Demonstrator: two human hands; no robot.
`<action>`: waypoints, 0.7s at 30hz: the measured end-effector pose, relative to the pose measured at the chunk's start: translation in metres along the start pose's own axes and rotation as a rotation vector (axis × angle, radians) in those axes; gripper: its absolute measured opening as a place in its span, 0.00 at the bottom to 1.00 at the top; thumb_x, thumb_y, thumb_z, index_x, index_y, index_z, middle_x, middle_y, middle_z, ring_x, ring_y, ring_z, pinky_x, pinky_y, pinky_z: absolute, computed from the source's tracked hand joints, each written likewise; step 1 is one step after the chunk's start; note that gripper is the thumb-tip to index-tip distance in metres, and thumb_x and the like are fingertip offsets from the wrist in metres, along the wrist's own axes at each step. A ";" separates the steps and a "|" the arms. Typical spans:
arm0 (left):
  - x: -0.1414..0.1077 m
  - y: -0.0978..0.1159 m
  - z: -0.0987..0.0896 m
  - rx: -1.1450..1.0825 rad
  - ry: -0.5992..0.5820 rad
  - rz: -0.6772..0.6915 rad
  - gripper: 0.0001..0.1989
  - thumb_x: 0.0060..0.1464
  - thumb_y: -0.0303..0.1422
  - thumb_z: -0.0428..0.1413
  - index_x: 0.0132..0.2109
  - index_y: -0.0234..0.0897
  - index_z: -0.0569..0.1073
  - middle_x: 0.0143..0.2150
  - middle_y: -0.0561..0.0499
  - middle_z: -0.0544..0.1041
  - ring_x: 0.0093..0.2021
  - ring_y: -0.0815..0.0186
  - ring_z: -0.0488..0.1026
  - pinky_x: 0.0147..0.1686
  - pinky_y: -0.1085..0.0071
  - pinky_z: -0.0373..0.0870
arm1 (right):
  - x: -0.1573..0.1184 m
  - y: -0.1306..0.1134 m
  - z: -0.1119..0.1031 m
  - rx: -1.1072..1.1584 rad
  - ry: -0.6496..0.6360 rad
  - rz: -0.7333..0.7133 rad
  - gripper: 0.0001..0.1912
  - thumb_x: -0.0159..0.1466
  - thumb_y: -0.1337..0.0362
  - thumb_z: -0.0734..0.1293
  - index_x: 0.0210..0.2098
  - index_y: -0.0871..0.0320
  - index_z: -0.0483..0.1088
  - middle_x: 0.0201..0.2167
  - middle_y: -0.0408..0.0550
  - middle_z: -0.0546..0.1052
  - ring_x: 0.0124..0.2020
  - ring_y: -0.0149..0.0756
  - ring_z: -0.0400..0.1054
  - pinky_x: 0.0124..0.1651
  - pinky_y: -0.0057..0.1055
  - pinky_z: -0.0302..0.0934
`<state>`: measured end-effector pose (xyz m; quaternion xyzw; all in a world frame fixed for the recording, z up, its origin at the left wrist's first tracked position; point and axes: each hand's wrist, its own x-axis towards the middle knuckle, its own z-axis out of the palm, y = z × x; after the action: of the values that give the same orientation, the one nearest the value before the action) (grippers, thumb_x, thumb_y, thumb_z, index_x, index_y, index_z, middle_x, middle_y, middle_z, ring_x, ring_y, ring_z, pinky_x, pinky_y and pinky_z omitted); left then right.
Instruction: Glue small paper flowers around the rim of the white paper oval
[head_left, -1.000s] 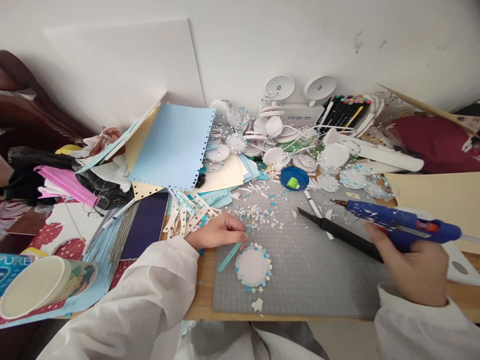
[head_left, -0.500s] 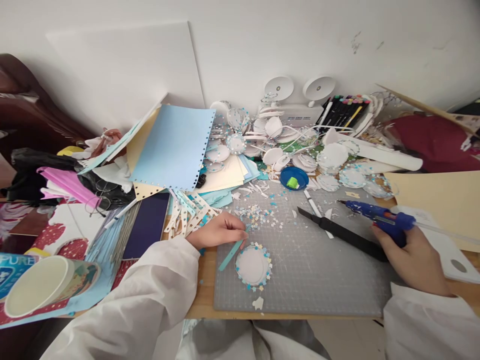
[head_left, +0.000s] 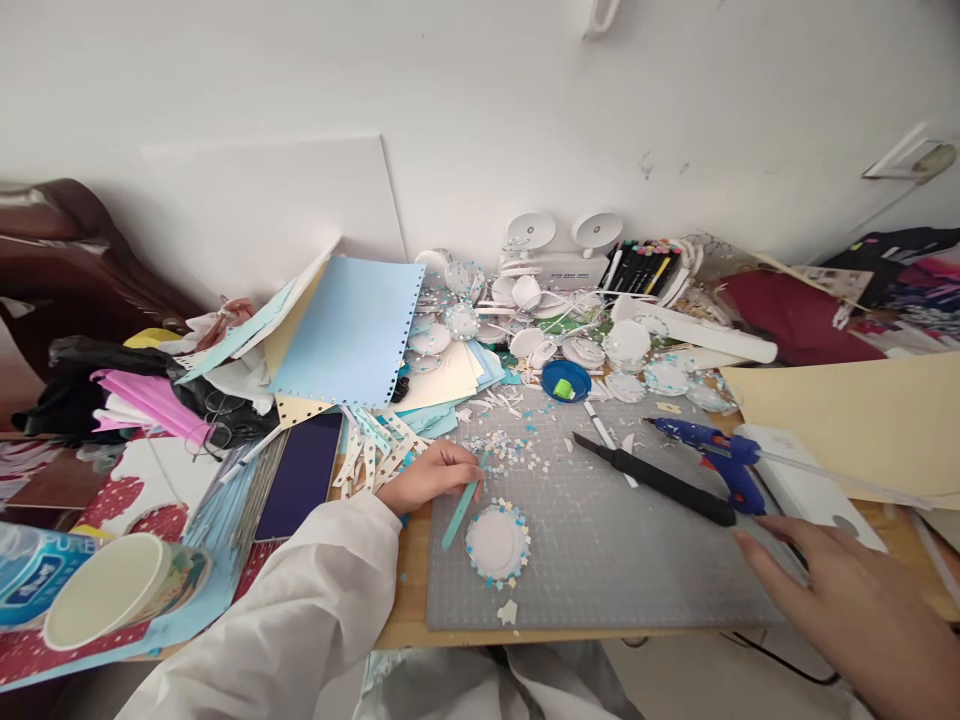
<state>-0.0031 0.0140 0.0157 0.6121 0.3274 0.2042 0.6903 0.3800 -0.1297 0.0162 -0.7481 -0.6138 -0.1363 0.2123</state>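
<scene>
Between the thumb and fingers of my left hand [head_left: 436,476] is a narrow teal paper strip [head_left: 459,515], slanting down over the grey cutting mat [head_left: 615,560]. Just right of the strip lies a white disc [head_left: 496,543] ringed with small blue, white and yellow stars. My right hand [head_left: 851,590] is off the mat's right edge, fingers apart and holding nothing. Beyond its fingertips a blue glue gun [head_left: 709,450] rests on its side. A black-handled knife [head_left: 660,482] lies beside the glue gun. Loose paper stars [head_left: 517,445] are scattered above the disc.
Finished-looking discs and wires [head_left: 626,343] are heaped along the wall. A blue lid [head_left: 565,381] holds a green piece. Blue punched sheets [head_left: 349,330] stand at the left, with a paper cup [head_left: 112,590] nearer the front. Cream card [head_left: 840,420] lies at the right.
My right hand has let go of the glue gun and moved down toward the front right. The glue gun now lies down. My left hand still holds the strip; the head view has shifted.
</scene>
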 end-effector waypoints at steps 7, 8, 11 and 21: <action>-0.006 0.007 0.022 -0.115 0.256 0.065 0.19 0.52 0.37 0.53 0.17 0.32 0.66 0.13 0.60 0.50 0.17 0.76 0.45 0.22 0.74 0.47 | 0.020 -0.116 -0.027 0.417 0.012 -0.524 0.11 0.64 0.68 0.61 0.46 0.56 0.67 0.41 0.51 0.74 0.44 0.41 0.69 0.50 0.39 0.62; -0.008 0.009 0.027 -0.139 0.284 0.073 0.20 0.53 0.37 0.53 0.16 0.33 0.63 0.13 0.60 0.49 0.17 0.75 0.45 0.22 0.74 0.47 | 0.023 -0.130 -0.023 0.454 0.003 -0.579 0.14 0.63 0.70 0.62 0.49 0.56 0.66 0.42 0.52 0.74 0.46 0.41 0.68 0.51 0.39 0.62; -0.013 0.015 0.041 -0.239 0.324 0.084 0.22 0.55 0.37 0.52 0.16 0.35 0.58 0.13 0.60 0.49 0.18 0.75 0.44 0.22 0.73 0.44 | 0.031 -0.161 -0.006 0.543 -0.010 -0.752 0.19 0.63 0.70 0.63 0.53 0.57 0.63 0.45 0.54 0.73 0.48 0.42 0.67 0.51 0.41 0.63; -0.015 0.031 0.066 -0.255 0.424 0.076 0.24 0.54 0.39 0.53 0.17 0.37 0.52 0.14 0.60 0.50 0.18 0.75 0.45 0.21 0.72 0.43 | 0.056 -0.194 0.044 0.694 0.299 -1.046 0.13 0.61 0.76 0.61 0.42 0.56 0.67 0.35 0.51 0.75 0.39 0.39 0.69 0.42 0.39 0.67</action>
<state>0.0358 -0.0381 0.0512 0.4755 0.4133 0.3932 0.6697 0.2004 -0.0293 0.0327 -0.2107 -0.8696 -0.1180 0.4307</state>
